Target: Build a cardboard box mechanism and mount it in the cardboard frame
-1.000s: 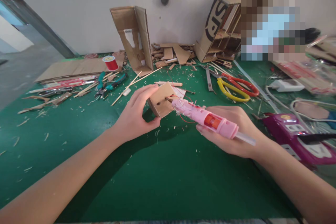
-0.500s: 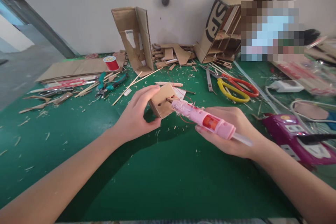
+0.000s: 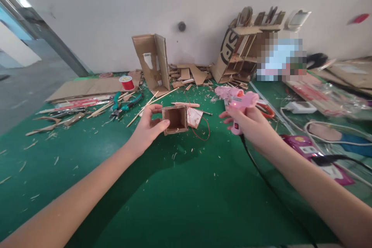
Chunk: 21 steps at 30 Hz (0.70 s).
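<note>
Fingers of my left hand (image 3: 145,130) close partway, gripping the side of a small cardboard box (image 3: 185,119), open end towards me. My right hand (image 3: 254,128) wraps the handle of a pink glue gun (image 3: 242,101), well apart from the box. I judge this step as steadying both; bringing the 2 together calls for slack cord (image 3: 263,174). Beyond lie pliers (image 3: 116,100).

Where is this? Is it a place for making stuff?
It looks like a craft workbench: a hand holds a pink glue gun, teal-handled pliers lie on the green table, and cut cardboard scraps are piled by the wall.
</note>
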### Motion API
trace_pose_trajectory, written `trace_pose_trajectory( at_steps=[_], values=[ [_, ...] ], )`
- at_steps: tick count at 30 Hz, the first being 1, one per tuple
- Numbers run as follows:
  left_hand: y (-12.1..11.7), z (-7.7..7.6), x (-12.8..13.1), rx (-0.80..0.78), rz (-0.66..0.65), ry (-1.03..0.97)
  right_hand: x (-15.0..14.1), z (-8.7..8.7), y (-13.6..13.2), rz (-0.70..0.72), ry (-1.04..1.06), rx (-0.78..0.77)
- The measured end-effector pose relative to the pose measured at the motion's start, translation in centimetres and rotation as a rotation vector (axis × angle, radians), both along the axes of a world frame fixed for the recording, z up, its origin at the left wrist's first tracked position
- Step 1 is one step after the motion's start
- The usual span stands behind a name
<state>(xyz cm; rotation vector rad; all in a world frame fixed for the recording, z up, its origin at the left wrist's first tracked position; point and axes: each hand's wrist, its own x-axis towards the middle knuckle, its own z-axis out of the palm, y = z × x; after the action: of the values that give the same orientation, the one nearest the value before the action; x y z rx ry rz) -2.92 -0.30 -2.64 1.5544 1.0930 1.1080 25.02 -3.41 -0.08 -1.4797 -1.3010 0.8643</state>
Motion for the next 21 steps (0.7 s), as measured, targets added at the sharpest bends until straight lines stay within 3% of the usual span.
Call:
trace_pose_trajectory(
  at_steps=[2,4,7,9,14,21],
  values=[
    [0.1,0.2,0.2,-0.105,-0.014,-0.134,0.2,-0.2,1.5,-0.010,-0.098,-0.024],
    [0.0,0.5,0.3,-0.184,-0.046,-0.202,0.3,-0.6,3.0,-0.010,-0.303,0.048],
    [-0.4,0.9,0.6,-0.251,-0.082,-0.209,0.0,-1.4,4.8,-0.031,-0.631,0.131],
    [-0.5,1.0,0.6,-0.258,-0.089,-0.208,-0.3,-2.0,5.8,-0.071,-0.760,0.097],
    [-0.6,1.0,0.6,-0.265,-0.095,-0.204,-0.5,-3.1,7.3,-0.090,-0.815,0.032],
    [-0.5,0.7,0.7,-0.295,-0.101,-0.208,-0.3,-2.9,8.1,-0.089,-0.904,0.035]
  ],
)
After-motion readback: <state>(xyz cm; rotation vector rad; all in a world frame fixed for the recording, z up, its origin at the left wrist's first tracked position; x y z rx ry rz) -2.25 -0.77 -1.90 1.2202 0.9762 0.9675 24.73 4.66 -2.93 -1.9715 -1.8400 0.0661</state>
